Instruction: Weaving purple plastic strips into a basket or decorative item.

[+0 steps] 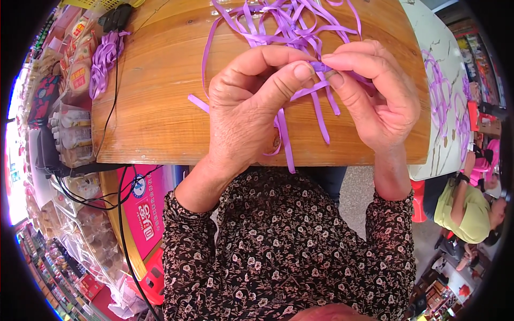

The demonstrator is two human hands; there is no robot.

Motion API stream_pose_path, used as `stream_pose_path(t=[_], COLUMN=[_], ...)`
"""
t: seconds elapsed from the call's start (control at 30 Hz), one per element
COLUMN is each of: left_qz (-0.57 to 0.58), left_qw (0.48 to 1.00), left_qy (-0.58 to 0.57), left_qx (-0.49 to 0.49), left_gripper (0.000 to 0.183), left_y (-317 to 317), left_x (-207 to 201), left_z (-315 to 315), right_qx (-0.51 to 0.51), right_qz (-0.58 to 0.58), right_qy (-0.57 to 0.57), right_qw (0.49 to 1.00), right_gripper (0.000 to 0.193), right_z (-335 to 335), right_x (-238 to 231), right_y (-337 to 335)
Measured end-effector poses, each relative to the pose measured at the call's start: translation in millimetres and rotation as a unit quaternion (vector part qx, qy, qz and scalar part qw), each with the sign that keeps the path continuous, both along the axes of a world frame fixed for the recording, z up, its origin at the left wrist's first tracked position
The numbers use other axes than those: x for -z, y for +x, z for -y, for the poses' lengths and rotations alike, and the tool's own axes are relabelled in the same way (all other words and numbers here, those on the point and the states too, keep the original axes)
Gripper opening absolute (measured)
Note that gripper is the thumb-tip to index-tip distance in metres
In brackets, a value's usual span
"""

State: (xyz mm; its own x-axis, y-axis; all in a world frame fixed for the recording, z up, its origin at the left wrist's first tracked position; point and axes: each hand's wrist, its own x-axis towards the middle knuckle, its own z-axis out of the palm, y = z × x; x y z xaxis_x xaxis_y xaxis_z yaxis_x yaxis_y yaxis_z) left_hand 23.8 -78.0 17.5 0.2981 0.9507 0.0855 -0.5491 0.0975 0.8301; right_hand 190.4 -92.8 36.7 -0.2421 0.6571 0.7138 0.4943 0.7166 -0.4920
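Note:
Over the wooden table, my left hand (249,101) and my right hand (377,93) meet, each pinching a purple ribbon (319,67) between thumb and forefinger. A small darker purple piece shows where the fingertips come together; its exact form is too small to make out. Ribbon ends hang below the fingers toward the table's near edge. Just beyond my hands lies a loose tangle of purple ribbons (292,33), some strands running under my fingers. One ribbon end (198,102) sticks out to the left of my left hand.
The wooden table (155,96) carries a bundle of purple ribbons (107,61) and a black cable at its left. Packaged goods (75,131) stand beyond that edge. On the right, a white marbled table (423,27) holds more ribbons (440,96). A person in a yellow-green shirt (463,214) sits there.

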Motion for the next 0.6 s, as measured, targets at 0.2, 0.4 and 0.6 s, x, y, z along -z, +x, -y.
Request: stream_pose_path(t=[0.2, 0.4, 0.6], left_qz=[0.023, -0.104, -0.197], left_qw=[0.999, 0.967, 0.926], left_qy=[0.030, 0.214, 0.295], left_qx=[-0.002, -0.092, -0.127], left_gripper=[0.014, 0.013, 0.014], left_y=[2, 2, -5], left_x=[8, 14, 15], left_z=[3, 3, 2], right_qx=[0.005, -0.002, -0.004], right_qz=[-0.010, -0.015, -0.005], right_qy=[-0.011, -0.009, -0.003], right_qw=[1.000, 1.000, 1.000], right_gripper=[0.017, 0.018, 0.019], right_z=[2, 5, 3], right_x=[0, 0, 1], right_y=[-1, -2, -2])
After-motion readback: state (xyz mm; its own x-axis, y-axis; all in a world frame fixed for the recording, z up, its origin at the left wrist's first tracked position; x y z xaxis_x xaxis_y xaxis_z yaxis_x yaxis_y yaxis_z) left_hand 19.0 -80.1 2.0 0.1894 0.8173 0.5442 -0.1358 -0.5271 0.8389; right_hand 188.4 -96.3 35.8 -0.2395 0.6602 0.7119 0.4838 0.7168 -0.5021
